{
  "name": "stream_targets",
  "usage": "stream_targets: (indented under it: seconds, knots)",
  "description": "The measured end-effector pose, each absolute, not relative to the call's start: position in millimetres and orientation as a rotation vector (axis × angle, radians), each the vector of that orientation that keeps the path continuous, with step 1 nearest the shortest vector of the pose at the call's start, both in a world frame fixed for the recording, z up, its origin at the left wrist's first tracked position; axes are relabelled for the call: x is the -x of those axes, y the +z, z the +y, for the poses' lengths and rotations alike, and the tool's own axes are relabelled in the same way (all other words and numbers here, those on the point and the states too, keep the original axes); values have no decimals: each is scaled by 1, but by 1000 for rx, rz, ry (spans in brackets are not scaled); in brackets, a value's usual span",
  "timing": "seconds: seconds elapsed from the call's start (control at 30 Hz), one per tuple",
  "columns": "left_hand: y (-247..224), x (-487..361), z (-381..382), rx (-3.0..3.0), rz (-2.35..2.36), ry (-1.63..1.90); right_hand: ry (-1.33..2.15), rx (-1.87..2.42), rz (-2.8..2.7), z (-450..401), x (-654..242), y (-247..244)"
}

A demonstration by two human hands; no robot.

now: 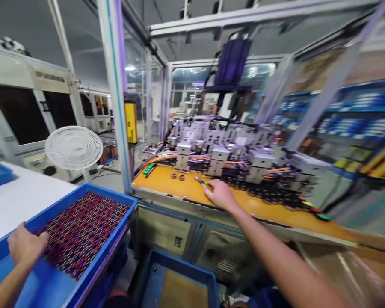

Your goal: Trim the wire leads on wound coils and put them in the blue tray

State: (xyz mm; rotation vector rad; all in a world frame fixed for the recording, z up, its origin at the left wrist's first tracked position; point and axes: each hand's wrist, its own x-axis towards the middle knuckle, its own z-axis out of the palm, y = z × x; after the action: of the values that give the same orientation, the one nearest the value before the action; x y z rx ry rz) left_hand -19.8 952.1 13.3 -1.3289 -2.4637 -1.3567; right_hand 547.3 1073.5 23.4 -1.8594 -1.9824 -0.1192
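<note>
My right hand (221, 194) is closed around a small hand tool with a yellow-green handle (206, 184). Blur hides its exact kind; its metallic tip points left over the orange work surface (160, 177). Two small round metal parts (177, 176) lie left of the tip. On the other side, my left hand (27, 244) is over the far left wall of a blue tray (104, 231), thumb apart from the bent fingers. Nothing shows in it, though the fingertips are partly hidden. Rows of small red, dark and pale parts (83, 231) fill much of this tray.
Metal machine units (220, 154) with orange hoses line the back of the work surface, beside dark round parts (269, 192). A frame post (114, 94) stands between tray and machine. Below is another blue tray (150, 278) with cardboard. A white fan (73, 147) stands behind.
</note>
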Motion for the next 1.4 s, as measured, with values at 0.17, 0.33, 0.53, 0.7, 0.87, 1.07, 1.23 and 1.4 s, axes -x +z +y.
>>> stream_targets:
  seconds: [0.17, 0.33, 0.53, 0.7, 0.87, 1.07, 1.23, 1.4]
  knots:
    - [67, -113, 1032, 1832, -2098, -1365, -108, 1843, -1991, 1073, -548, 26]
    - [74, -263, 1102, 2335, -2080, -1177, -59, 1781, -2016, 1067, -548, 29]
    - [68, -334, 1135, 2292, -2273, -1327, -57, 1761, -1995, 1064, -548, 34]
    - [77, -311, 1121, 2141, -2355, -1670, -27, 1737, -1968, 1062, -548, 35]
    - [73, -274, 1054, 2087, -2261, -2141, 13, 1684, -1932, 1062, -550, 36]
    - [46, -271, 921, 2310, -1950, -2364, 29, 1442, -1905, 1038, -543, 49]
    - [33, -280, 841, 2463, -1498, -2255, 117, 953, -2042, 932, -519, 71]
    - [24, -281, 816, 2593, -1304, -2194, 43, 473, -2286, 840, -505, 77]
